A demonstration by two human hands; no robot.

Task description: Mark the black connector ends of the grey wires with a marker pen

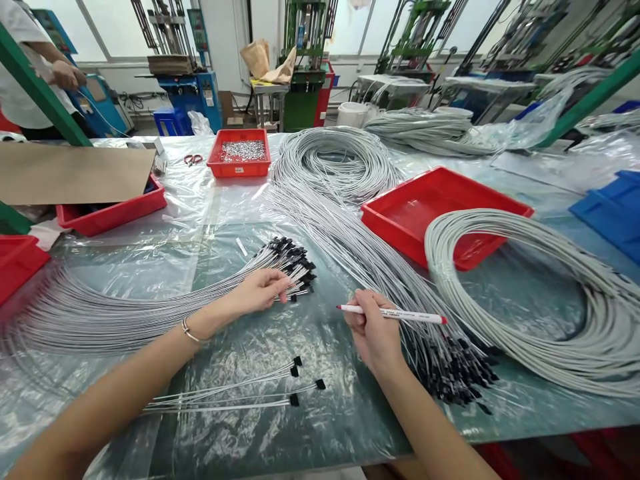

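My left hand (265, 289) reaches over a bundle of thin grey cables (165, 313) on the left, beside their black connector ends (290, 257). Its fingers are curled together; what they pinch, if anything, I cannot make out. In my right hand (375, 330) is a white marker pen (413, 315) with a red tip pointing left, held over the table. Several separate cables (235, 387) with black connectors lie nearer to me, between my forearms. Right of my right hand, a second cable bundle (370, 247) runs down to a heap of black connectors (455, 370).
A coiled grey cable (505, 333) overlaps an empty red tray (400, 217) on the right. Farther back are another cable coil (295, 157), a red bin of small metal parts (239, 168) and red-handled scissors (193, 160). Cardboard (75, 175) covers a red tray. A person (35, 73) stands back left.
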